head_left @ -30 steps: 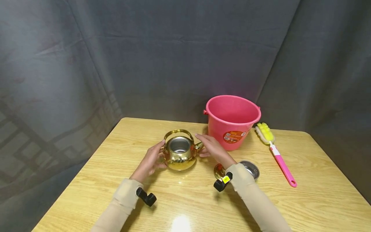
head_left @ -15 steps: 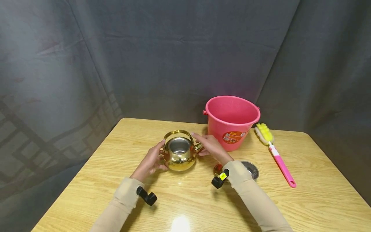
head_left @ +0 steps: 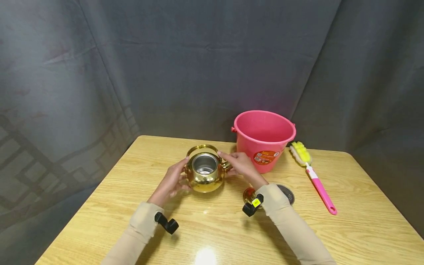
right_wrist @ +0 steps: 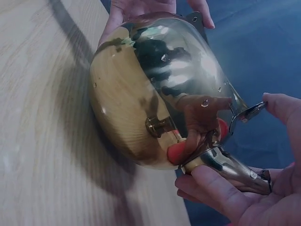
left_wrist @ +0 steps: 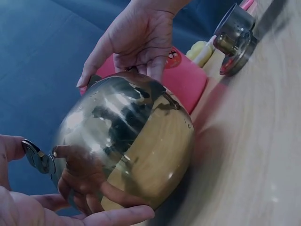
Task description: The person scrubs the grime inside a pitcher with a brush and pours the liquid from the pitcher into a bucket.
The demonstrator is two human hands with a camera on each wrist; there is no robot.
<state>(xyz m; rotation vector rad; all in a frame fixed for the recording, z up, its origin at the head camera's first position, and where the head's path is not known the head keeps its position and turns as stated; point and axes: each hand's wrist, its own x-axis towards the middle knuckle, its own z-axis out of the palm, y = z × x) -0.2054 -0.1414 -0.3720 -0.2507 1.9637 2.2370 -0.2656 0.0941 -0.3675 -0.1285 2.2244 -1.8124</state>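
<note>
A shiny gold kettle (head_left: 205, 184), with a steel inside and no lid on it, is between my two hands, its mouth tipped a little toward me. My left hand (head_left: 172, 178) holds its left side, thumb at the base of the hoop handle (head_left: 200, 146) and fingers along the lower body. On the other side my right hand (head_left: 244, 165) grips it, with the thumb on the handle's base and fingers around the spout (right_wrist: 240, 172). Water drops dot the body. Whether its bottom touches the table is hard to tell.
Behind my right hand stands a pink bucket (head_left: 250, 147). A yellow sponge brush (head_left: 320, 191) with a pink handle lies at right. Under my right wrist are a gold lid (head_left: 248, 195) and a perforated steel strainer (head_left: 287, 193), partly hidden. Grey curtains enclose the wooden table (head_left: 198, 228).
My right thumb has moved left onto the handle's base and the right fingers have closed around the spout. The kettle has risen slightly and tipped its mouth toward me.
</note>
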